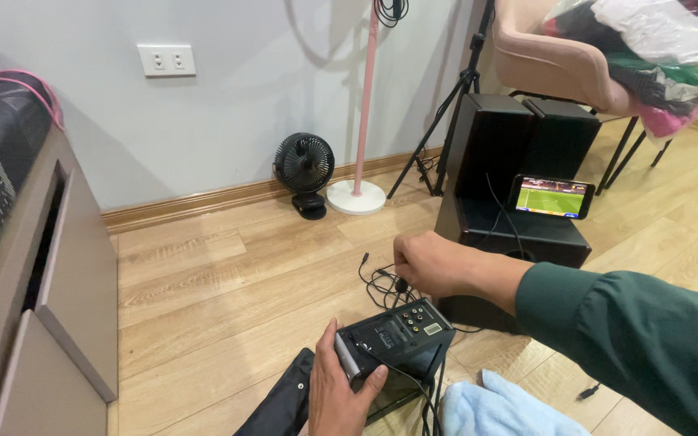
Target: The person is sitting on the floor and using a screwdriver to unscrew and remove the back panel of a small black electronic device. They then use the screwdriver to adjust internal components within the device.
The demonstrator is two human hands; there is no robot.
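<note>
Head view: at lower centre, left hand (pixel 341 396) grips the small black amplifier box (pixel 397 343) on the floor (pixel 203 307); right hand (pixel 430 262), clenched, apparently pinches 1 thin cable (pixel 377 282). Wiring step; plugging next needs alignment with the rear sockets.

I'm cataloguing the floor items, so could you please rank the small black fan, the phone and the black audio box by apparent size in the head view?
1. Black audio box, though nearness to the camera enlarges it.
2. Small black fan.
3. Phone.

Phone (pixel 552 197) rests on speaker (pixel 519 230), probably; fan (pixel 304 165) left of lamp base (pixel 355 197).
</note>
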